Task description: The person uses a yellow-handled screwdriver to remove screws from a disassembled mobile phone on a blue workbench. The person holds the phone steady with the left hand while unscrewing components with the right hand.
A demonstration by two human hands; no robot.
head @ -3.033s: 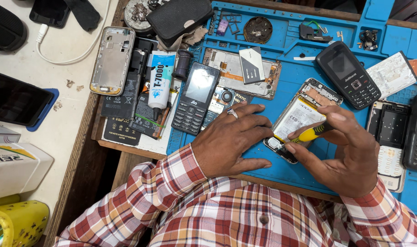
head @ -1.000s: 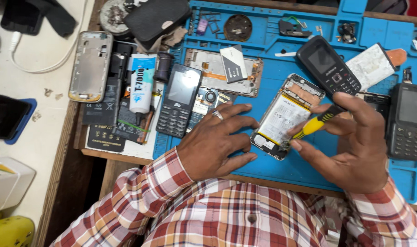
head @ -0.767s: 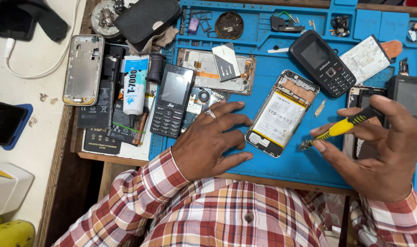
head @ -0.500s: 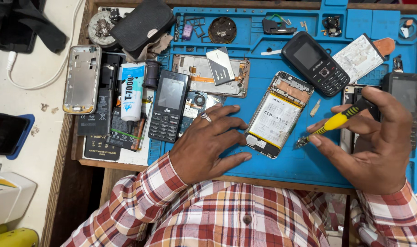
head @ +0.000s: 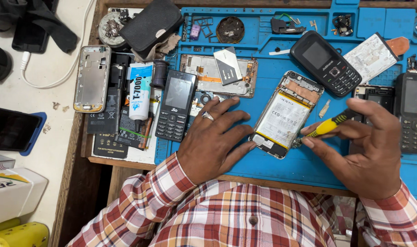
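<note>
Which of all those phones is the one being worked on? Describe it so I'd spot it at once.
Look at the blue mat covering the bench. Near its middle, between the left hand and the right hand holding a yellow screwdriver, lies an opened phone. Unlike the black keypad phones around it, its back is off, showing a white battery.

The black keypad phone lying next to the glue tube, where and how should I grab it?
Grip the black keypad phone across its two long edges near the middle, coming straight down from above. It lies flat, screen up, nearly upright in the view. The glue tube crowds its left edge and the left hand sits by its lower right, so the upper half looks easiest to pinch.
</note>
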